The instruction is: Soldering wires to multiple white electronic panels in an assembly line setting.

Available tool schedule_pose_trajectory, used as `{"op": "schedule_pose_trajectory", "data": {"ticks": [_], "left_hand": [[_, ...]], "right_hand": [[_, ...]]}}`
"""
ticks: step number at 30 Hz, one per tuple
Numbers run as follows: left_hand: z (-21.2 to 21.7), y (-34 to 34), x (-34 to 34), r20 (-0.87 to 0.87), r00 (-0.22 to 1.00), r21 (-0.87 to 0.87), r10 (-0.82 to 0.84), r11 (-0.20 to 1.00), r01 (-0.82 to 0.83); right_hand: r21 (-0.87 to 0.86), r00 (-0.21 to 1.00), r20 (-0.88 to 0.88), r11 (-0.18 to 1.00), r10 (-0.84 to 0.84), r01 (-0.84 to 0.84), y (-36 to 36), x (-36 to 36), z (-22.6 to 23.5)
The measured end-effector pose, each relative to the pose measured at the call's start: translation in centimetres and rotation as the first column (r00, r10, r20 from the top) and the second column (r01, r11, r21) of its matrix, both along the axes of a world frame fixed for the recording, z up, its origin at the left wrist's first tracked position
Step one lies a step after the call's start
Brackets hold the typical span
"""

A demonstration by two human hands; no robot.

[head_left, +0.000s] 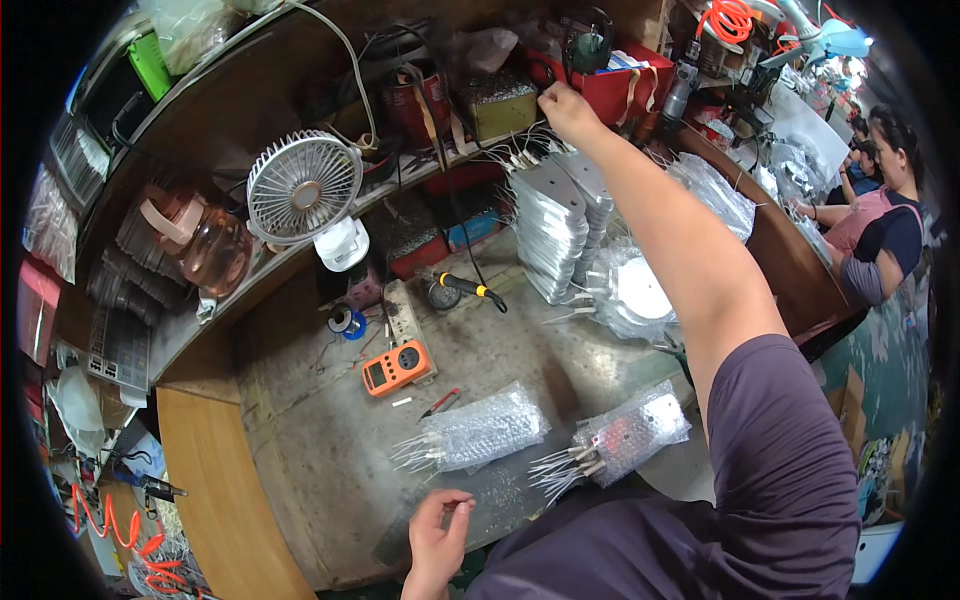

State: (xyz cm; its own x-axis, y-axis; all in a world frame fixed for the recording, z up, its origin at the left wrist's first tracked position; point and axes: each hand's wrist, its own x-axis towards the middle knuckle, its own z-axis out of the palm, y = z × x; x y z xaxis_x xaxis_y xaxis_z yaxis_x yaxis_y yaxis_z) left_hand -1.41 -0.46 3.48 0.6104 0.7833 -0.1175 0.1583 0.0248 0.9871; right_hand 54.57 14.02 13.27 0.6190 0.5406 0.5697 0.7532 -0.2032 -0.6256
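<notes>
Reaching right hand (568, 112) touches, seemingly, red bin (610, 90) holding tools.

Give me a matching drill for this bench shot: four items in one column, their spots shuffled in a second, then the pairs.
Items
1. orange handheld multimeter
2. small white desk fan
3. right hand
4. left hand

Places
A. raised to the shelf edge, by the red box
B. low at the near bench edge, fingers pinched together
C. flat on the grey benchtop, beside a power strip
D. standing at the front of the wooden shelf, next to a pink water jug

Pairs: 1-C, 2-D, 3-A, 4-B
</notes>
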Motion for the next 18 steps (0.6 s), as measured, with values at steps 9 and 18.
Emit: {"op": "schedule_pose_trajectory", "data": {"ticks": [9, 18], "left_hand": [[0.3, 1.1, -0.4, -0.079, 0.997, 0.179, -0.010, 0.984, 0.024], [0.6, 4.3, -0.4, -0.201, 0.975, 0.296, 0.092, 0.955, -0.029]], "right_hand": [[-0.026, 0.950, -0.107, 0.954, 0.294, -0.299, -3.1, -9.6, -2.0], [-0.165, 0.795, -0.351, 0.803, 0.495, -0.572, -4.9, -18.4, -6.5]]}}
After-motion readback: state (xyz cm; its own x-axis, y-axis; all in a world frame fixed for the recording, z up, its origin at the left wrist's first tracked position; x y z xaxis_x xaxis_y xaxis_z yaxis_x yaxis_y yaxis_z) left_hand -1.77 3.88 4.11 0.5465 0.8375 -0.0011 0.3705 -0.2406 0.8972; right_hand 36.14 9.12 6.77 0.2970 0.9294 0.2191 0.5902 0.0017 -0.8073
